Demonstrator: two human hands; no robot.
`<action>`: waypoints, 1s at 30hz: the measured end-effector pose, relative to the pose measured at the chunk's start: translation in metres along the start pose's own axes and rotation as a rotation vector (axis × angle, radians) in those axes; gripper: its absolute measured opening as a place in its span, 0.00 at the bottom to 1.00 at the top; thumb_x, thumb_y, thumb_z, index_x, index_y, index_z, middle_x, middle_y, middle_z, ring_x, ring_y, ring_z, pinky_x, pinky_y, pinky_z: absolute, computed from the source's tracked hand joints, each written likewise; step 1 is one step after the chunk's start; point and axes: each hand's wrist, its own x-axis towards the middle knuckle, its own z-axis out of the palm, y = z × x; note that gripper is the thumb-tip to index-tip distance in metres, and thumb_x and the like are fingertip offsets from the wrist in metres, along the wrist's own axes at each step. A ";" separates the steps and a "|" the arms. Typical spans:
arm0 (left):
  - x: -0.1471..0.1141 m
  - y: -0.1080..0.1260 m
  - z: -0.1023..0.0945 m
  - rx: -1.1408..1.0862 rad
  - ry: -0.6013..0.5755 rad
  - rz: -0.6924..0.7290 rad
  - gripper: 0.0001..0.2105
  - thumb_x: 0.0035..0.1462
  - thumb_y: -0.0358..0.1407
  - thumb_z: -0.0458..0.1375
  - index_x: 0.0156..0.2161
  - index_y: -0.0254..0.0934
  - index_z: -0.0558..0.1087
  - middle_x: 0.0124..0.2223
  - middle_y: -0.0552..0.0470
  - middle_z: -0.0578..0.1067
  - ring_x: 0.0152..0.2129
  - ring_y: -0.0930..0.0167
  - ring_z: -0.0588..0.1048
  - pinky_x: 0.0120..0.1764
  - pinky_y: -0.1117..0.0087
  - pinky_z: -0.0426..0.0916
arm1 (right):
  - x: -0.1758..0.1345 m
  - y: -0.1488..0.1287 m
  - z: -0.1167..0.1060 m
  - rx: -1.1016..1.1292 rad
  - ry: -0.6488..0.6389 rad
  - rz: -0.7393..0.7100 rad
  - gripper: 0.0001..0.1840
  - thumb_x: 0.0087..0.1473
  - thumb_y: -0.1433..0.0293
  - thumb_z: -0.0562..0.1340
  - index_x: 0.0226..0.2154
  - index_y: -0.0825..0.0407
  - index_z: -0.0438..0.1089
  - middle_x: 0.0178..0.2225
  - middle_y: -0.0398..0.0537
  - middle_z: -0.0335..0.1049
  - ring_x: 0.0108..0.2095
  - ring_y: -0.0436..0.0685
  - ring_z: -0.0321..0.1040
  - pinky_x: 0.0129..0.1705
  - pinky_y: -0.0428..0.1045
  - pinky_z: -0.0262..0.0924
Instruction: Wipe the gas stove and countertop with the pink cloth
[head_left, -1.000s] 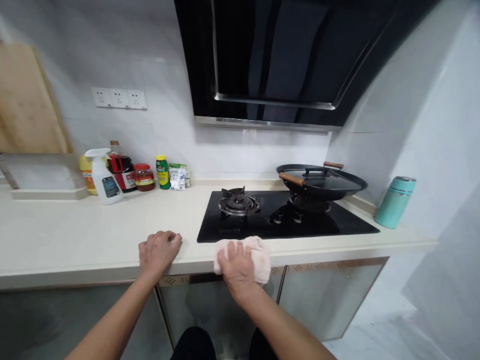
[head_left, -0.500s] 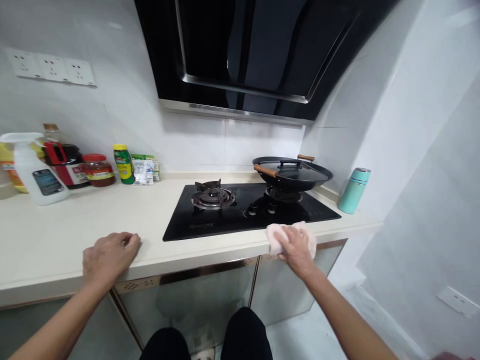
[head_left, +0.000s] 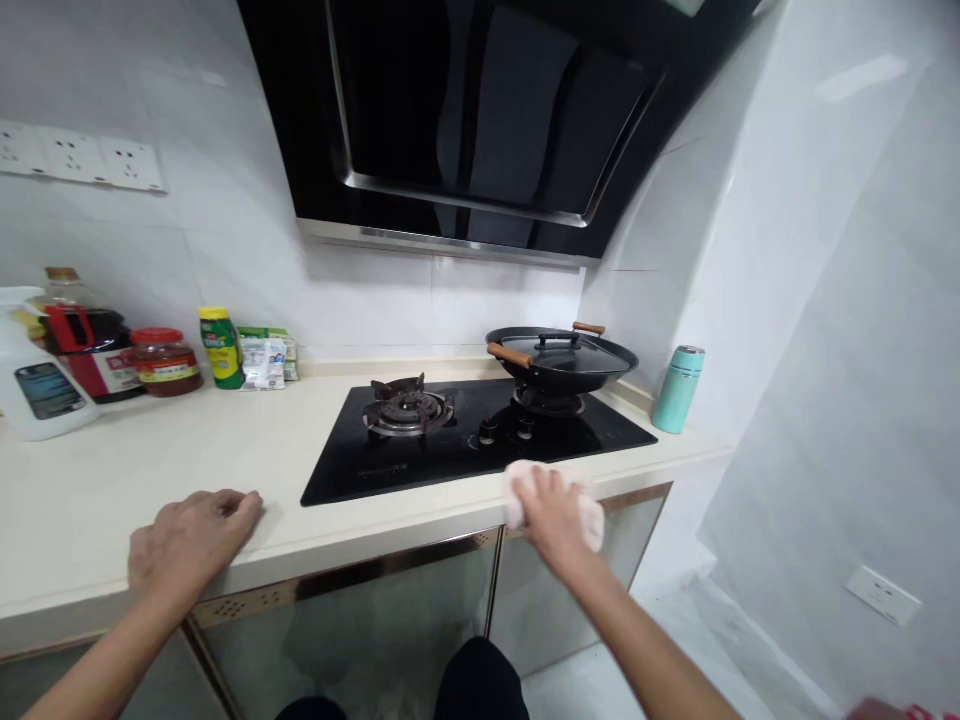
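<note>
Two hands at the counter | left hand: loosely half-curled, nothing seen in it, resting beside the front edge, a fair brace | hob: between | right hand: fingers bent over cloth, palm side hidden, grip probably light | cloth: over the front edge; best pressed flat, evenly, along the edge

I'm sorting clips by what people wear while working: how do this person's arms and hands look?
The left hand and right hand are ungloved. Both forearms are bare, with no sleeves in view. I see no watch or bracelet at either wrist.
</note>
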 end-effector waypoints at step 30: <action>-0.002 -0.007 0.015 -0.047 0.109 0.051 0.21 0.65 0.44 0.45 0.45 0.44 0.82 0.55 0.51 0.79 0.51 0.60 0.71 0.47 0.64 0.62 | 0.102 0.210 0.013 0.379 -0.046 0.483 0.43 0.54 0.53 0.59 0.67 0.58 0.59 0.58 0.67 0.65 0.59 0.72 0.63 0.60 0.63 0.56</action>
